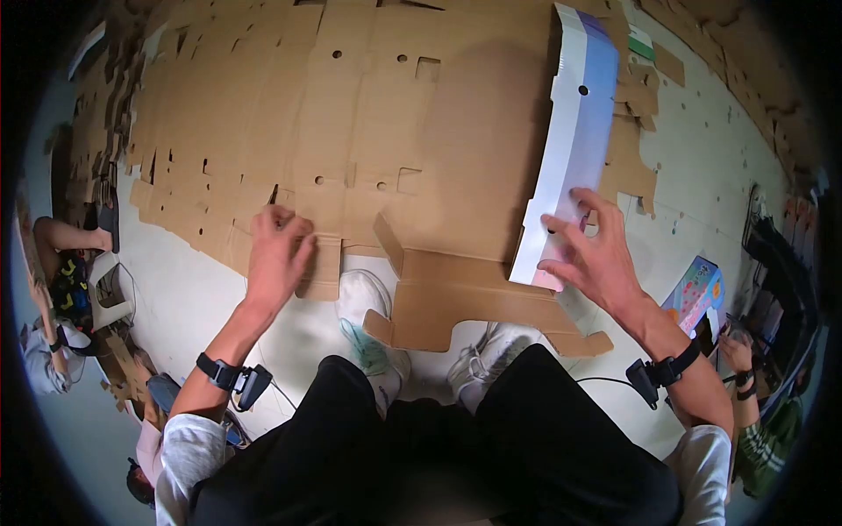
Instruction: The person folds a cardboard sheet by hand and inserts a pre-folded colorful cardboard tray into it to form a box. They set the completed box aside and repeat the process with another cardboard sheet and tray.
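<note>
A large unfolded cardboard box sheet [377, 131] lies brown side up before me, with round holes and slots. Along its right side a panel [574, 114] is folded up and over, showing a white and purple printed face. My right hand [596, 254] rests on the near end of that panel, fingers spread and thumb at its lower corner. Over the sheet's near left edge, my left hand [282, 252] is loosely bent, thumb apart from the fingers, beside a small cardboard flap [320, 272]. A cut-out end flap [474, 294] stretches over my shoes.
More flat cardboard [636, 158] lies beyond the folded panel. A colourful printed box [697, 294] stands on the floor at right, near another person's hand [735, 351]. Other people sit at left, one with a bare leg [70, 237] showing. My white shoes [364, 302] are close to the sheet.
</note>
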`<state>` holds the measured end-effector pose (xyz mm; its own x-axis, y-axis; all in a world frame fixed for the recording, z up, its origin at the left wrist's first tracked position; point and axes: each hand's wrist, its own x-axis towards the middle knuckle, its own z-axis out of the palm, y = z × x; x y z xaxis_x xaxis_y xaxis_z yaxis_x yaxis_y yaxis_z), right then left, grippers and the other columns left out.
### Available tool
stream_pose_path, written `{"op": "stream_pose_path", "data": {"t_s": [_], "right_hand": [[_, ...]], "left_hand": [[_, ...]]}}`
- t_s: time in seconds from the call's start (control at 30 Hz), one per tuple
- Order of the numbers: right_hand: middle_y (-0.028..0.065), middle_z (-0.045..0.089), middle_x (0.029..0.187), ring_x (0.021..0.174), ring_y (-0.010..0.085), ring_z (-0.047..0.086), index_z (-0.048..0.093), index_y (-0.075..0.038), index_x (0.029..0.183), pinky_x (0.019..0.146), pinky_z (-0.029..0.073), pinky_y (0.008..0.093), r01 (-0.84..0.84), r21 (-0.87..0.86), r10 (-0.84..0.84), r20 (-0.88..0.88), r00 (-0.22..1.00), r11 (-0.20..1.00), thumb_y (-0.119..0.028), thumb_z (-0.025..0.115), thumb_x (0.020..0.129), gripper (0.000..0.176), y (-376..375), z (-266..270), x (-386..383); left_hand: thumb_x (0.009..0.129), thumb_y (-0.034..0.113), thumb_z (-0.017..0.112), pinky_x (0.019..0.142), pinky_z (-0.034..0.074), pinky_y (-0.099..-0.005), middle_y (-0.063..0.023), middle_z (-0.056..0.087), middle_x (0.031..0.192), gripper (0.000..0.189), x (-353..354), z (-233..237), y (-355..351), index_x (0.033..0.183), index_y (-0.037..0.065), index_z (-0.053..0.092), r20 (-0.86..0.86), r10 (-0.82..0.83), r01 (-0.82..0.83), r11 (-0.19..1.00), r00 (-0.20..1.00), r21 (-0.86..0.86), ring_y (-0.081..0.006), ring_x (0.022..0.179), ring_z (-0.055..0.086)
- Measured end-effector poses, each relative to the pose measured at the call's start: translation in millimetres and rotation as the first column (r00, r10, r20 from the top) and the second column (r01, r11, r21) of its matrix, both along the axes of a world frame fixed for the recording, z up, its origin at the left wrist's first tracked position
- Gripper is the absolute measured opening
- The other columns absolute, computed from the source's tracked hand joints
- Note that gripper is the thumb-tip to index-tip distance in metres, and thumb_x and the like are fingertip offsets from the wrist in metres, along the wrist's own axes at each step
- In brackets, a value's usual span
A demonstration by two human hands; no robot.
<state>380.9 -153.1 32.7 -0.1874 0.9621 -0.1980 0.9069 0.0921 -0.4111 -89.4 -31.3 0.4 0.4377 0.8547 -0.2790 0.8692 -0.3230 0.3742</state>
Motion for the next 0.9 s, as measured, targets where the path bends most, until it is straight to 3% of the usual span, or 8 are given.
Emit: {"op": "stream_pose_path", "data": {"t_s": [0.07, 0.13, 0.23, 0.37, 0.47, 0.57, 0.77, 0.9], "right_hand": [[0.0194, 0.049, 0.144, 0.138, 0.0399, 0.046, 0.054, -0.012, 0.151, 0.118, 0.043, 0.0481, 0.188, 0.027, -0.186, -0.044, 0.981, 0.982, -0.026, 0.095, 0.077, 0.085, -4, -3, -2], [0.0205, 0.049, 0.147, 0.143, 0.0380, 0.045, 0.041, -0.006, 0.159, 0.121, 0.041, 0.0482, 0.433, 0.005, -0.427, -0.155, 0.891, 0.902, -0.027, 0.093, 0.081, 0.096, -7, -12, -5], [0.0192, 0.046, 0.154, 0.146, 0.0324, 0.045, 0.024, 0.001, 0.163, 0.123, 0.039, 0.0467, 0.397, -0.726, -0.816, -0.405, 0.413, 0.561, -0.025, 0.090, 0.087, 0.104, -13, -29, 6], [0.0163, 0.045, 0.157, 0.147, 0.0268, 0.045, 0.022, 0.000, 0.164, 0.124, 0.037, 0.0434, 0.270, -0.807, -0.825, -0.406, 0.393, 0.525, -0.028, 0.087, 0.091, 0.102, -21, -46, -4], [0.0156, 0.045, 0.158, 0.147, 0.0262, 0.045, 0.020, -0.001, 0.165, 0.124, 0.037, 0.0415, 0.243, -0.780, -0.785, -0.446, 0.430, 0.577, -0.032, 0.085, 0.092, 0.103, -21, -49, -10], [0.0152, 0.045, 0.158, 0.146, 0.0257, 0.045, 0.020, -0.001, 0.165, 0.124, 0.036, 0.0404, 0.220, -0.778, -0.770, -0.456, 0.446, 0.588, -0.035, 0.083, 0.093, 0.102, -19, -52, -9], [0.0141, 0.049, 0.154, 0.142, 0.0249, 0.048, 0.025, -0.001, 0.163, 0.121, 0.038, 0.0393, 0.250, -0.791, -0.804, -0.442, 0.397, 0.558, -0.034, 0.081, 0.096, 0.094, -8, -48, -3], [0.0128, 0.053, 0.151, 0.140, 0.0242, 0.051, 0.031, -0.002, 0.162, 0.120, 0.040, 0.0388, 0.290, -0.790, -0.816, -0.408, 0.410, 0.541, -0.035, 0.079, 0.097, 0.087, -9, -47, 1]], "left_hand": [[0.101, 0.013, 0.066, 0.095, 0.052, -0.0399, -0.0101, 0.065, 0.113, 0.016, -20, -14, -3, 0.116, 0.005, 0.068, 0.022, 0.235, -0.232, 0.968, 0.972, -0.096, -0.0243, 0.108, 0.061], [0.103, 0.012, 0.062, 0.093, 0.051, -0.0360, -0.0065, 0.066, 0.110, 0.014, -37, -23, -4, 0.115, 0.007, 0.068, 0.129, 0.420, -0.325, 0.833, 0.898, -0.448, -0.0189, 0.104, 0.061], [0.104, 0.010, 0.059, 0.093, 0.051, -0.0312, -0.0029, 0.068, 0.109, 0.016, -27, -10, -8, 0.117, 0.009, 0.069, 0.045, 0.537, -0.350, 0.608, 0.842, -0.713, -0.0140, 0.102, 0.062], [0.107, 0.020, 0.053, 0.101, 0.049, -0.0312, -0.0038, 0.068, 0.126, 0.029, -7, 7, -11, 0.131, 0.012, 0.068, 0.052, 0.749, -0.298, 0.326, 0.661, -0.897, -0.0146, 0.115, 0.062], [0.109, 0.031, 0.046, 0.111, 0.045, -0.0345, -0.0063, 0.061, 0.141, 0.047, 19, 41, -4, 0.151, 0.014, 0.057, 0.083, 0.840, -0.285, 0.273, 0.537, -0.919, -0.0165, 0.126, 0.058], [0.109, 0.044, 0.041, 0.119, 0.039, -0.0386, -0.0069, 0.056, 0.153, 0.063, 10, 32, -7, 0.164, 0.014, 0.043, 0.204, 0.769, -0.334, 0.479, 0.606, -0.812, -0.0199, 0.136, 0.054], [0.111, 0.034, 0.043, 0.119, 0.040, -0.0389, -0.0105, 0.054, 0.154, 0.063, -26, -5, -11, 0.169, 0.010, 0.034, 0.358, 0.879, -0.308, 0.452, 0.315, -0.838, -0.0216, 0.138, 0.053], [0.102, 0.010, 0.063, 0.115, 0.043, -0.0342, -0.0118, 0.057, 0.141, 0.066, 9, 11, -2, 0.164, 0.016, 0.041, 0.258, 0.623, -0.391, 0.708, 0.739, -0.589, -0.0182, 0.136, 0.052]]}}
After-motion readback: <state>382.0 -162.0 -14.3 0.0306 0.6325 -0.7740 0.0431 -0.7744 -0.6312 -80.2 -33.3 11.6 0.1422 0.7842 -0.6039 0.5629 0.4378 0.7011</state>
